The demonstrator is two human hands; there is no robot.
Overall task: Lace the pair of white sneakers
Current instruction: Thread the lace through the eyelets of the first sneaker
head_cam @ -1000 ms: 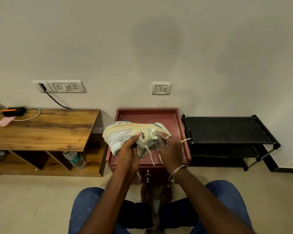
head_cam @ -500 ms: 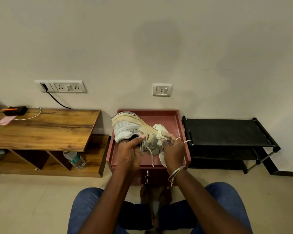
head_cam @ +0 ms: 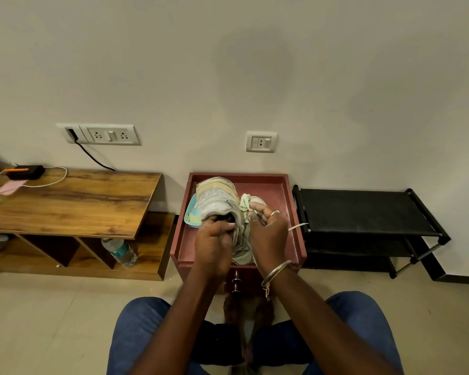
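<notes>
A plain off-white wall (head_cam: 228, 63) carries a long white switch-and-socket plate (head_cam: 109, 134), from which a black cable (head_cam: 92, 156) drops, and a small white socket plate (head_cam: 261, 142) to its right. Along its foot stand, left to right, a low wood-grain desk (head_cam: 73, 201) with open shelves beneath, a red-brown cabinet with a raised-rim top (head_cam: 283, 185) and a black metal-framed shoe rack (head_cam: 363, 209). The floor is of pale beige tiles (head_cam: 38, 320), and a clear plastic water bottle (head_cam: 119, 251) lies on the desk's lower shelf.
</notes>
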